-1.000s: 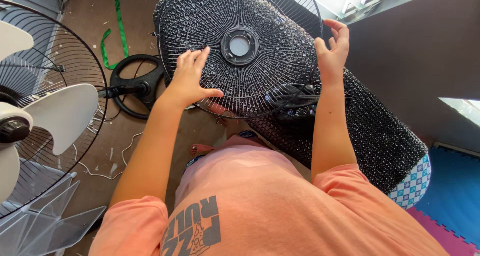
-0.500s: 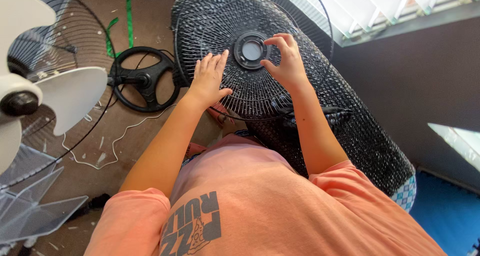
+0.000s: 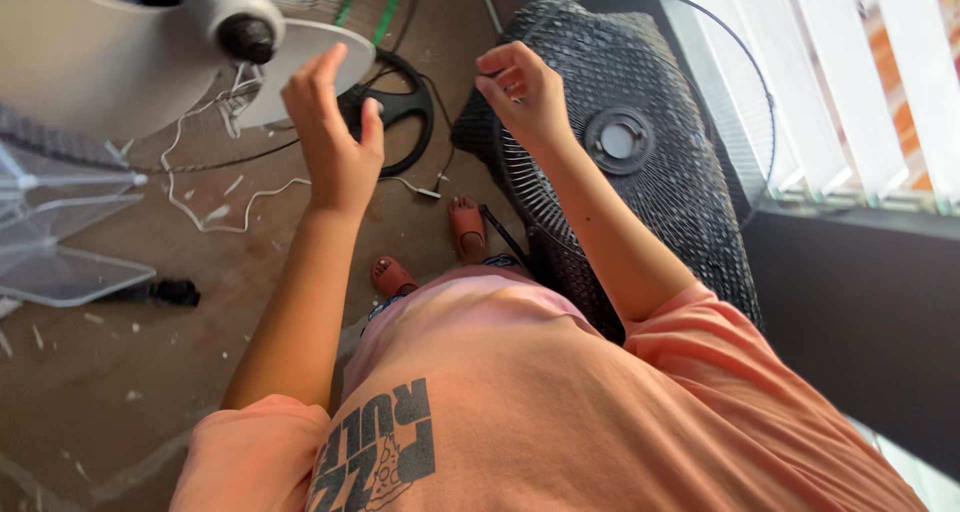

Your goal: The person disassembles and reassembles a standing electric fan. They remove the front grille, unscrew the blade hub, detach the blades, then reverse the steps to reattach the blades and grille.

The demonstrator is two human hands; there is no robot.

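Right hand [image 3: 522,94] hides part of the fan grille [image 3: 640,162].

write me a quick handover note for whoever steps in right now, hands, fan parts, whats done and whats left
Left hand: raised, open, holding nothing, above the floor near the white fan blades.
Right hand: lifted off the grille, fingers curled; whether it pinches something small cannot be told.
Black fan grille: stands on edge against the dark wall under the window, round hub facing the person.
Black ring-shaped part lies on the floor with white cord.
Done: neither hand touches the grille. Left: grille and ring remain separate from the white fan.
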